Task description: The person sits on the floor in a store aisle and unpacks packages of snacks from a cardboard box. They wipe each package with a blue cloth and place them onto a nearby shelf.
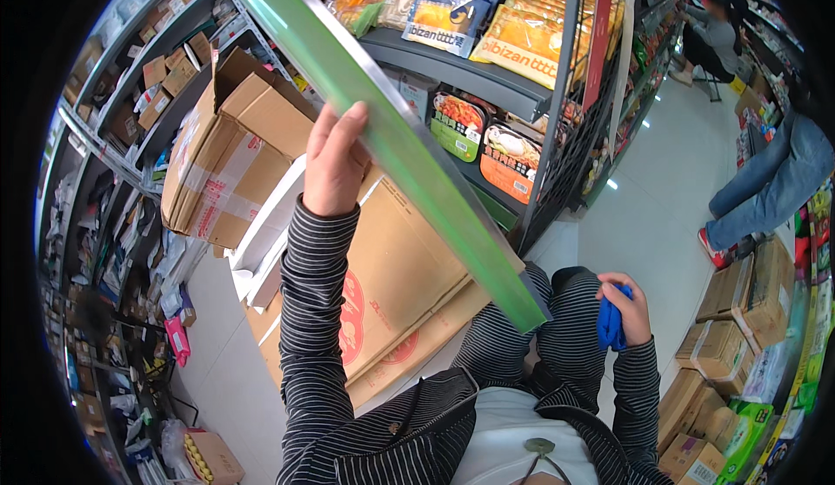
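Observation:
My left hand (336, 165) grips the near-left edge of a long green shelf-edge strip (404, 159) with a metallic far edge. The strip slants across the view from the upper left down to my knees; its upper end runs out of the picture. Part of my left hand's grip is hidden behind it. My right hand (625, 309) holds a crumpled blue cloth (610, 318) beside my right knee. Just beyond the strip stands a dark metal shelf unit (450, 64), with bagged food (450, 18) on the upper level and boxed meals (512, 159) below.
Flattened cardboard (404, 256) lies left of my legs, with an open carton (228, 152) behind it. Parcel racks (130, 119) line the left. Closed cartons (724, 348) are stacked at right. A standing person's legs (770, 178) and a seated person (714, 38) occupy the aisle.

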A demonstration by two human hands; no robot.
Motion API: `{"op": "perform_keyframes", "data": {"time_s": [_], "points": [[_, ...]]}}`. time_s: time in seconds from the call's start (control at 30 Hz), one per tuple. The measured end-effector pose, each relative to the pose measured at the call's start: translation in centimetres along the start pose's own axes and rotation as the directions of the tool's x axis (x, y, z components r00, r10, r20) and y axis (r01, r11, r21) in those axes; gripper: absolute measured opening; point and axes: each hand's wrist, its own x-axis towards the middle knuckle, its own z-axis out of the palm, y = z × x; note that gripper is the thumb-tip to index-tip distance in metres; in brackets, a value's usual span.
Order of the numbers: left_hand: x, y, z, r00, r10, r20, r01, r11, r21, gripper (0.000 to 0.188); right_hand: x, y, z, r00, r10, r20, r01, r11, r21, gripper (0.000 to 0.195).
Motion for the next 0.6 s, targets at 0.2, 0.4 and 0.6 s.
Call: {"op": "perform_keyframes", "data": {"time_s": [0.2,0.4,0.6], "points": [[0.0,-2.0,-0.4,0.994,0.007,-0.109,-0.014,0.997,-0.069,0.028,1.0,-2.2,4.3,0.886,-0.247,0.391,0.329,0.931,-0.156,0.026],[2.0,-3.7,-0.3,0.995,0.005,-0.097,-0.014,0.996,-0.092,0.025,1.1,-2.6,7.7,0.842,-0.194,0.504,0.36,0.897,-0.256,0.026],[2.2,-4.2,-0.5,0.993,-0.013,-0.117,0.0,0.994,-0.109,0.022,0.8,-2.2,8.4,0.86,-0.043,0.509,0.122,0.985,-0.124,0.021]]}}
